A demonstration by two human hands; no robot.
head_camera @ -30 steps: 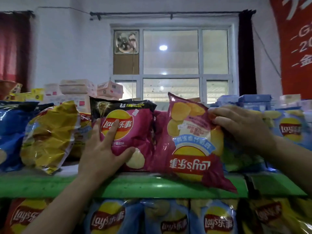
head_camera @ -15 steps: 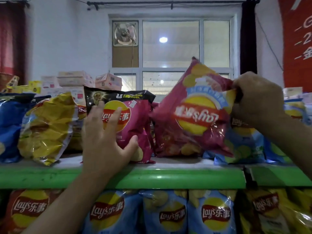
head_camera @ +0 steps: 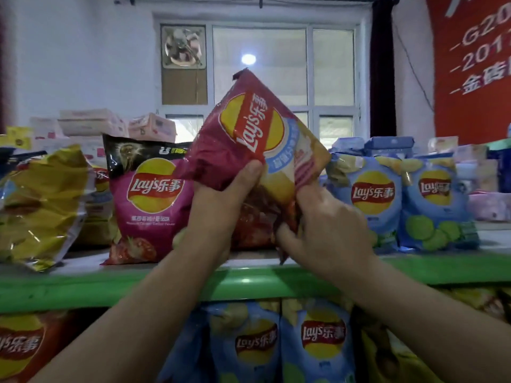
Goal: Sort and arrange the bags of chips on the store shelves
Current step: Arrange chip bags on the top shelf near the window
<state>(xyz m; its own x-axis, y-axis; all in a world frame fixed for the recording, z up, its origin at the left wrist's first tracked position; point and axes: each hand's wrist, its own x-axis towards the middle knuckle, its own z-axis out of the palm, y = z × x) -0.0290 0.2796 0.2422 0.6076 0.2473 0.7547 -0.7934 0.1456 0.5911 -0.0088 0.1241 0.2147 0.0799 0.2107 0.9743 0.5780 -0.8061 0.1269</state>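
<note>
A magenta Lay's bag (head_camera: 249,134) is tilted diagonally above the green top shelf (head_camera: 83,288), its logo running up to the right. My left hand (head_camera: 218,205) grips its lower left edge with the thumb on the front. My right hand (head_camera: 320,230) pinches its lower right corner. Just left of it a second magenta bag (head_camera: 149,205) with a black top stands upright on the shelf. Another reddish bag shows behind my hands, mostly hidden.
Crumpled yellow bags (head_camera: 41,205) lie at the shelf's left; two blue bags (head_camera: 373,197) (head_camera: 437,200) stand at its right. Blue, red and yellow bags fill the shelf below (head_camera: 318,341). Boxes and packs are stacked behind, before a window.
My left hand left the standing magenta bag and took hold of the other magenta bag. That bag turned from upside down toward upright, and my right hand shifted down to its lower corner.
</note>
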